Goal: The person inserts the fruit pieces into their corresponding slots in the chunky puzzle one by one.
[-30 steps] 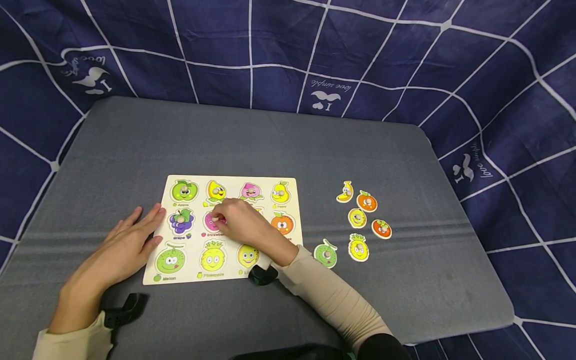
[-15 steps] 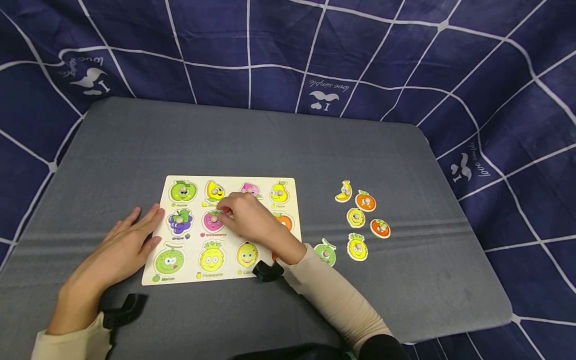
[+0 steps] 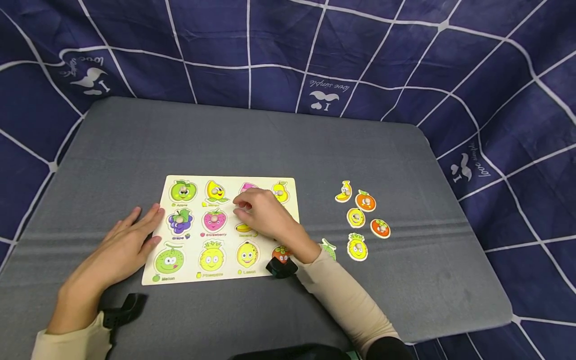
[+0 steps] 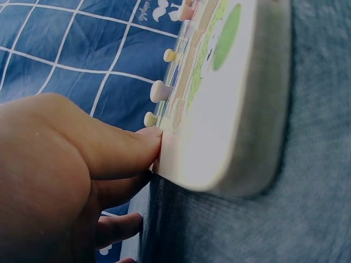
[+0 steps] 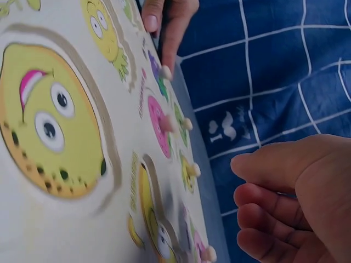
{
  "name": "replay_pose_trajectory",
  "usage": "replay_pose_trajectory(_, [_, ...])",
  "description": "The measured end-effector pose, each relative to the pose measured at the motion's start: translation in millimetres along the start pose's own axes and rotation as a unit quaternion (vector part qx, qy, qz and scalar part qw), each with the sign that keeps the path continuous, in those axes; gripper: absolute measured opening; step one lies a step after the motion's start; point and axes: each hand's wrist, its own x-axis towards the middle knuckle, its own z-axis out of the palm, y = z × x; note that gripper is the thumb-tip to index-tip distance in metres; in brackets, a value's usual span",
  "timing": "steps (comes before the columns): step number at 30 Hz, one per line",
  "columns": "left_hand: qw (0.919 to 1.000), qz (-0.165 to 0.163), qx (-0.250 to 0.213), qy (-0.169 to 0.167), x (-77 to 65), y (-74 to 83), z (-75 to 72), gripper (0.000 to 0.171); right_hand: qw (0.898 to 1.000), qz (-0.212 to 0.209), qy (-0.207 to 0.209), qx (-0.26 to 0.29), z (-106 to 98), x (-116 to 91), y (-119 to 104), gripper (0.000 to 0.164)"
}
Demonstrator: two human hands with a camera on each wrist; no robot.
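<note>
A cream fruit puzzle board (image 3: 189, 272) lies on the grey table. My left hand (image 3: 128, 245) rests at its left edge, fingers extended; in the left wrist view the thumb (image 4: 131, 148) touches the board's edge. Over the board's centre right hovers my right hand (image 3: 265, 215), loosely curled, with nothing between the fingers (image 5: 255, 194). Knobbed pieces sit in the recesses for apple (image 3: 183, 191), mango (image 3: 216, 191), grape (image 3: 180, 221) and strawberry (image 3: 214, 221). Without knobs, the melon (image 3: 169, 261), pineapple (image 3: 211, 257) and lemon (image 5: 55, 120) recesses show printed pictures. The right hand partly covers the peach (image 3: 248, 187).
Several loose knobbed pieces lie right of the board: a banana (image 3: 344, 192), an orange (image 3: 366, 202), a lemon (image 3: 356, 218), a tomato (image 3: 380, 229), a pineapple (image 3: 357, 247) and a melon (image 3: 330, 248) partly behind the right forearm. A blue checked cloth (image 3: 279, 45) surrounds the table.
The right hand has let go of the strawberry piece's knob and moved right, uncovering the strawberry in its recess. The left hand has stayed at the board's edge.
</note>
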Motion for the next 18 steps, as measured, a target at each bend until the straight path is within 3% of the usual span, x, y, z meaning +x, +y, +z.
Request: replay_pose_trajectory(18, [1.0000,-0.002,-0.001,0.004,-0.4,0.7,0.3,0.058,0.997,0.027,0.064,0.026,-17,-13,30,0.009])
